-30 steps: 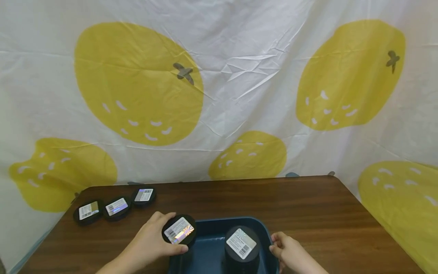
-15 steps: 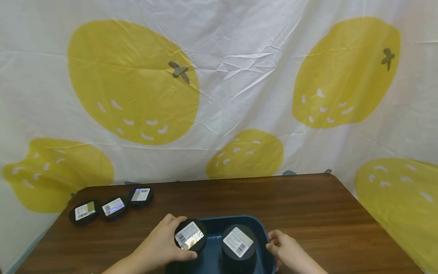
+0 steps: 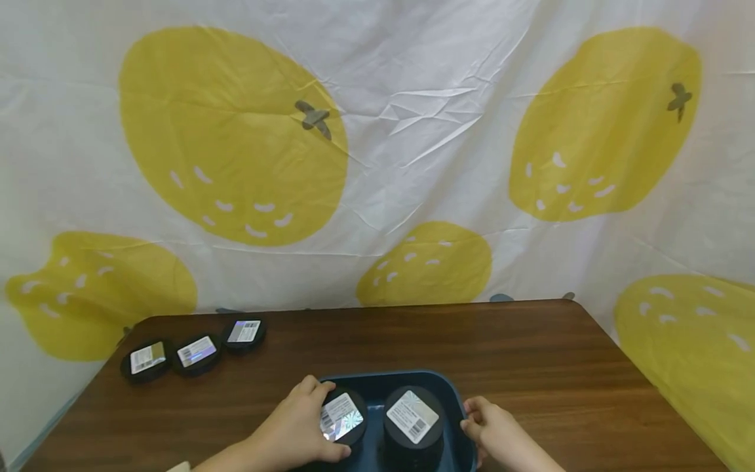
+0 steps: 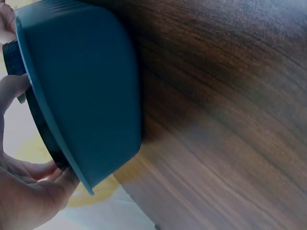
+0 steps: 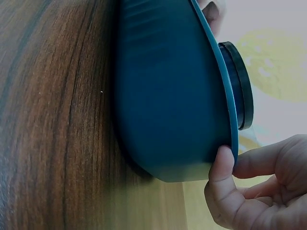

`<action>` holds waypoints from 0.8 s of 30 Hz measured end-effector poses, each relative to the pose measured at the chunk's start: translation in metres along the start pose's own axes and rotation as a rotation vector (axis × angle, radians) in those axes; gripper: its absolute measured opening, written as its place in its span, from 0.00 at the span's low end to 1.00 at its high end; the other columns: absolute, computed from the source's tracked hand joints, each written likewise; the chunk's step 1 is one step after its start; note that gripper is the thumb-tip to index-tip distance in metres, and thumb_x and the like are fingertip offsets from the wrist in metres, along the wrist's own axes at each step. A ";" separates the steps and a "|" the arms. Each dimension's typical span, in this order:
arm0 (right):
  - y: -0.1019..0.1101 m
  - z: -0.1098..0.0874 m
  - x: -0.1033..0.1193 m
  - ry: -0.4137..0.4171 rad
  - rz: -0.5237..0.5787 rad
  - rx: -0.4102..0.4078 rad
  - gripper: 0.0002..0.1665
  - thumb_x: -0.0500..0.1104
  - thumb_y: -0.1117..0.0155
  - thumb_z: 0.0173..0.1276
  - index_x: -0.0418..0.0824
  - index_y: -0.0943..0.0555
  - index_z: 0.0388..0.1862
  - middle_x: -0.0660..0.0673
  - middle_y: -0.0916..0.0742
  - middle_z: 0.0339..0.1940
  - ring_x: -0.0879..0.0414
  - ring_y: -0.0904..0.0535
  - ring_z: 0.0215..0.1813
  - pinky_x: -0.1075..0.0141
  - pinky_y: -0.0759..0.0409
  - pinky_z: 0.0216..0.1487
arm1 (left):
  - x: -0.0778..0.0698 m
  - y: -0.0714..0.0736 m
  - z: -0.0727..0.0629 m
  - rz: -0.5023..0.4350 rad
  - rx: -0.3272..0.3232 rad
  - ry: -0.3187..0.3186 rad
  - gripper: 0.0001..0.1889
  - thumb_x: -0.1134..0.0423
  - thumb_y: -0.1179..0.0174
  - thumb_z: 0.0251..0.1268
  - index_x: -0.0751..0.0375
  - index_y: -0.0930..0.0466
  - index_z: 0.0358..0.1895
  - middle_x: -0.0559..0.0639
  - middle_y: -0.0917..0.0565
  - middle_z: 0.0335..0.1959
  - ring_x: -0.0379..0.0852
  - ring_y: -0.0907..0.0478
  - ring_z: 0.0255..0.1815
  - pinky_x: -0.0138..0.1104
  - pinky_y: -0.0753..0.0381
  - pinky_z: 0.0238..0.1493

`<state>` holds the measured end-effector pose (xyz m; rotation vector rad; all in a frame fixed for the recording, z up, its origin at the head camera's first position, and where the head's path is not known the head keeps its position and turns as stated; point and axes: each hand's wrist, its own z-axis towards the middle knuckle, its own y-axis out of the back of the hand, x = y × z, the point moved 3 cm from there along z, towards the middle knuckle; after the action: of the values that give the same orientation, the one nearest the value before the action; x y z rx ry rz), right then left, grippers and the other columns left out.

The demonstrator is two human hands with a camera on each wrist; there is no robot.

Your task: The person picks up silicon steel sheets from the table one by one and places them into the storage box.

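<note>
On the wooden table (image 3: 501, 354) sits a blue tray (image 4: 86, 96), its rim pinched by the right hand (image 3: 495, 429). The left hand (image 3: 297, 426) grips a labelled black disc (image 3: 344, 419) and has shifted it rightward from the tray's edge to near a black cylinder (image 3: 413, 419) standing inside, which suggests placement is under way; contact with the tray floor cannot be confirmed. Three similar discs (image 3: 197, 354) lie at far left.
</note>
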<state>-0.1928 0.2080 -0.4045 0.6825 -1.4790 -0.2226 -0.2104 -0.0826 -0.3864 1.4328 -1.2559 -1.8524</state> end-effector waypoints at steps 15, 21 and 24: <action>0.000 0.001 0.000 -0.018 0.004 0.013 0.13 0.34 0.45 0.65 0.24 0.30 0.43 0.45 0.20 0.30 0.51 0.23 0.18 0.63 0.22 0.21 | -0.008 -0.016 0.006 0.147 0.100 -0.049 0.48 0.38 0.26 0.25 0.75 0.23 0.48 0.56 0.24 0.35 0.45 0.28 0.31 0.43 0.19 0.34; 0.000 0.002 0.001 -0.025 0.001 0.018 0.13 0.34 0.45 0.65 0.24 0.30 0.43 0.45 0.20 0.30 0.52 0.24 0.18 0.63 0.23 0.22 | -0.010 -0.023 0.004 0.211 0.034 -0.143 0.45 0.38 0.25 0.23 0.76 0.21 0.41 0.54 0.26 0.29 0.45 0.27 0.27 0.40 0.20 0.30; 0.000 0.001 0.000 -0.041 0.014 0.023 0.13 0.34 0.45 0.65 0.24 0.30 0.44 0.44 0.20 0.31 0.52 0.24 0.18 0.62 0.22 0.22 | -0.010 -0.027 0.004 0.217 0.027 -0.168 0.43 0.39 0.25 0.23 0.75 0.21 0.38 0.53 0.27 0.27 0.47 0.26 0.26 0.40 0.21 0.29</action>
<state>-0.1940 0.2074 -0.4046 0.6897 -1.5271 -0.2097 -0.2065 -0.0609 -0.4049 1.1224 -1.4591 -1.8426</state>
